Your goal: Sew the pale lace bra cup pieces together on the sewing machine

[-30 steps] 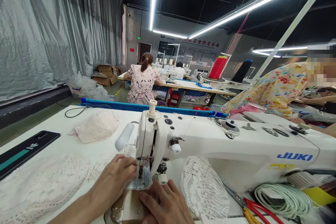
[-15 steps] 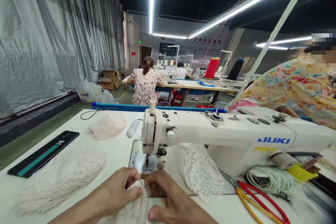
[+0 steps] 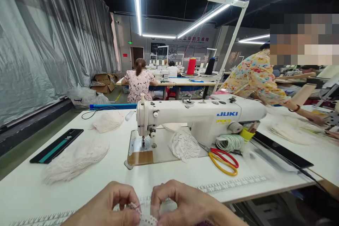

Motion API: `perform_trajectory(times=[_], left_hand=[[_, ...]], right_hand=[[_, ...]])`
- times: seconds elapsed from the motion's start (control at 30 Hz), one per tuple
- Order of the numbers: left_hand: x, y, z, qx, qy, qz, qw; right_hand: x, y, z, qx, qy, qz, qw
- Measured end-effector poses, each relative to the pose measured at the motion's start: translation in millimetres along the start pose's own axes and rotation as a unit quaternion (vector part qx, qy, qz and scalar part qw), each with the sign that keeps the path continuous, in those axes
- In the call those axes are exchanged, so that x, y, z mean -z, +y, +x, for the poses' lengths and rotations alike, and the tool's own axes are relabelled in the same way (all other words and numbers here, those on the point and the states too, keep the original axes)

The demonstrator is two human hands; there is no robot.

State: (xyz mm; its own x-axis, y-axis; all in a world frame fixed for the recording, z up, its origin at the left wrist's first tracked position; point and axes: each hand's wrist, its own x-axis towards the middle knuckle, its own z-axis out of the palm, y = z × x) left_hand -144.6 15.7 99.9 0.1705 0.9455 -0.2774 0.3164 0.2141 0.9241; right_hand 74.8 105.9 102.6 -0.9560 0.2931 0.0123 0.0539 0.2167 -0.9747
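Observation:
Both my hands are at the bottom edge of the view, over the near edge of the white table (image 3: 111, 176). My left hand (image 3: 111, 206) and my right hand (image 3: 180, 203) are closed, pinching a small piece of white lace (image 3: 144, 215) between their fingertips. Beyond them stands a white JUKI sewing machine (image 3: 196, 114), its needle over a metal plate (image 3: 140, 144) with nothing under it. A lace piece (image 3: 184, 144) lies beside the machine's base.
A heap of lace (image 3: 76, 159) and a dark phone (image 3: 57, 145) lie at the left, another lace piece (image 3: 107, 122) behind. Scissors (image 3: 222, 159) with red and yellow handles and a cord coil (image 3: 229, 142) lie right. A person in a floral top (image 3: 251, 76) leans over the right table.
My hands have pulled the lace away from the needle toward me, to the table's near edge. The view has backed off from the machine and shows more of the table.

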Motion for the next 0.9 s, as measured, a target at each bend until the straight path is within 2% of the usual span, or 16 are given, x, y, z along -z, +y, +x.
perform_trajectory(times=[0.13, 0.3, 0.37, 0.5, 0.63, 0.8, 0.9], left_hand=[[-11.2, -0.9, -17.0, 0.053, -0.050, -0.125, 0.989], [-20.9, -0.8, -28.4, 0.078, -0.057, -0.196, 0.976], [-23.2, -6.2, -29.2, 0.075, -0.059, -0.208, 0.974], [-24.5, -20.8, -30.7, 0.078, -0.046, -0.218, 0.972], [-24.3, -29.3, -36.0, 0.082, -0.027, -0.216, 0.972], [-21.9, -34.7, -39.4, 0.093, -0.012, -0.194, 0.977], [-18.2, -37.4, -40.8, 0.089, -0.021, -0.191, 0.977]], right_hand=[[-15.1, 9.2, -11.7, -0.021, -0.021, 0.054, 0.998], [-22.8, 11.9, -22.5, -0.036, -0.047, 0.056, 0.997], [-26.8, 12.2, -23.5, -0.041, -0.043, 0.051, 0.997], [-39.6, 21.9, -20.1, -0.069, 0.020, 0.075, 0.995], [-50.3, 32.9, -13.3, -0.080, 0.006, 0.127, 0.989], [-57.6, 35.7, -4.0, -0.080, 0.050, 0.125, 0.988], [-57.5, 35.3, -2.5, -0.083, 0.042, 0.122, 0.988]])
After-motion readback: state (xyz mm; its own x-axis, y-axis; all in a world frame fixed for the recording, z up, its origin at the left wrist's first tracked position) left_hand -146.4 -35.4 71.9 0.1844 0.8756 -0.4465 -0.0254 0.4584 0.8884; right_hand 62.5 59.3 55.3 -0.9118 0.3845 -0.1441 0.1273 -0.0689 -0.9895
